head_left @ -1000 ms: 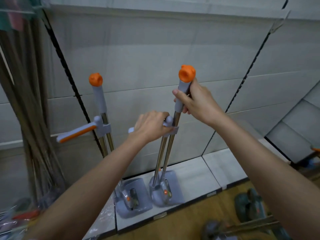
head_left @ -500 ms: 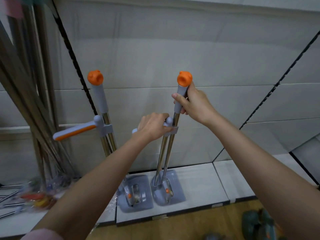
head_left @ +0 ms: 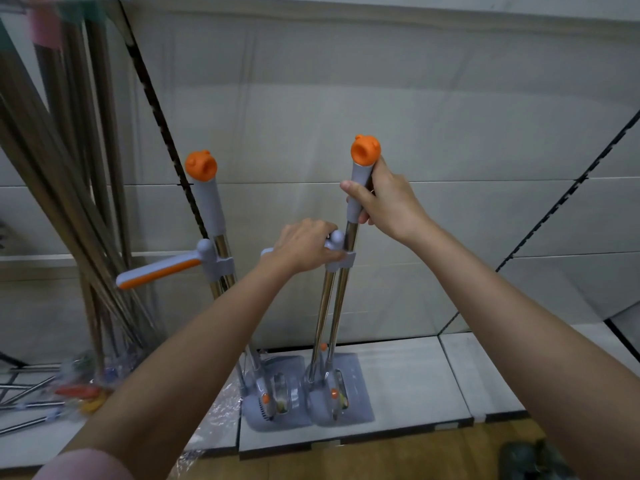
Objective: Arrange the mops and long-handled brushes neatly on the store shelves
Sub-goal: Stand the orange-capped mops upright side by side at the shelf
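No legible text, label, brand, number or sign appears anywhere in the frame. The small price-tag strips along the front edge of the shelf (head_left: 398, 429), at lower centre, are too small and blurred for any characters to be read.

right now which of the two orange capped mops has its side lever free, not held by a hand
The left mop: its lever sticks out untouched. On the right mop, the left hand covers the lever and the right hand grips the handle.
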`<state>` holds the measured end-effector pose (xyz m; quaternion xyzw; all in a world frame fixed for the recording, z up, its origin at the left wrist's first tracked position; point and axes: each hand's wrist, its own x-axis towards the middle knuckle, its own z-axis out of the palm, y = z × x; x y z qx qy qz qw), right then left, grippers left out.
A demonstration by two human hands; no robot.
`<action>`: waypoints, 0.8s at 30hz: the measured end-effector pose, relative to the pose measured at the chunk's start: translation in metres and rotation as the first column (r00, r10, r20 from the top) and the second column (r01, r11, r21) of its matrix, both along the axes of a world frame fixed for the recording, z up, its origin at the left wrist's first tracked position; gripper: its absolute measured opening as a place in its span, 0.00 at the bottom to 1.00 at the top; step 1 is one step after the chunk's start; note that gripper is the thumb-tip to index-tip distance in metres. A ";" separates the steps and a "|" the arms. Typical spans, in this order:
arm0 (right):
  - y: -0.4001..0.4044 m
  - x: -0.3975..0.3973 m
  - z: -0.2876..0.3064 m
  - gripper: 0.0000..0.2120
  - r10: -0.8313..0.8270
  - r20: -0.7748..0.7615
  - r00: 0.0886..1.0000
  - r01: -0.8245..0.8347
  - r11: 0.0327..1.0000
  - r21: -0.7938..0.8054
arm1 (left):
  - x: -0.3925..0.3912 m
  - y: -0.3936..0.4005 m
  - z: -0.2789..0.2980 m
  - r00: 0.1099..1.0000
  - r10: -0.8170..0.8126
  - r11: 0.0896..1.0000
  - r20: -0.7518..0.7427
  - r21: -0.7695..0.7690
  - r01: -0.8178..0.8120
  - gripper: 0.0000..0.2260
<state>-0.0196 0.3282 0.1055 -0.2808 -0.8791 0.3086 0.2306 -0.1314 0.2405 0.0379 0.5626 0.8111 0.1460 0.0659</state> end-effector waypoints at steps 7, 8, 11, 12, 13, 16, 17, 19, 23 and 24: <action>-0.005 -0.004 0.000 0.18 -0.033 0.000 0.999 0.033 0.999 0.034 | -0.005 -0.005 0.002 0.997 -0.044 0.998 -0.060 -0.037 0.042 0.17; -0.006 -0.003 0.000 0.19 -0.046 -0.001 0.999 0.046 0.998 0.038 | -0.005 -0.005 0.002 0.995 -0.051 0.998 -0.084 -0.041 0.047 0.18; -0.005 0.003 -0.003 0.20 -0.111 -0.007 0.994 0.111 0.993 0.028 | -0.002 -0.007 0.000 0.985 -0.062 0.998 -0.162 -0.033 0.057 0.19; -0.004 0.006 -0.003 0.20 -0.139 -0.004 0.990 0.139 0.990 0.017 | -0.001 -0.008 0.000 0.983 -0.068 0.998 -0.172 -0.029 0.063 0.17; -0.004 0.008 -0.003 0.21 -0.162 0.000 0.987 0.162 0.987 0.002 | 0.000 -0.009 -0.001 0.982 -0.075 0.997 -0.173 -0.025 0.072 0.15; -0.007 0.013 -0.004 0.20 -0.205 0.015 0.979 0.205 0.979 -0.013 | 0.002 -0.012 -0.003 0.985 -0.083 0.996 -0.151 -0.026 0.080 0.10; -0.009 0.013 -0.005 0.18 -0.213 0.010 0.977 0.213 0.977 -0.012 | 0.003 -0.013 -0.004 0.986 -0.077 0.997 -0.148 -0.024 0.075 0.09; -0.013 0.012 -0.004 0.15 -0.214 -0.010 0.977 0.214 0.976 -0.030 | 0.002 -0.015 -0.003 0.986 -0.073 0.997 -0.147 -0.017 0.071 0.08; -0.021 0.007 0.000 0.14 -0.189 -0.012 0.982 0.188 0.982 -0.028 | -0.002 -0.023 -0.004 0.985 -0.053 0.998 -0.164 0.009 0.055 0.09; -0.023 0.006 0.001 0.14 -0.188 -0.013 0.982 0.187 0.982 -0.031 | -0.003 -0.024 -0.004 0.986 -0.047 0.999 -0.163 0.014 0.050 0.09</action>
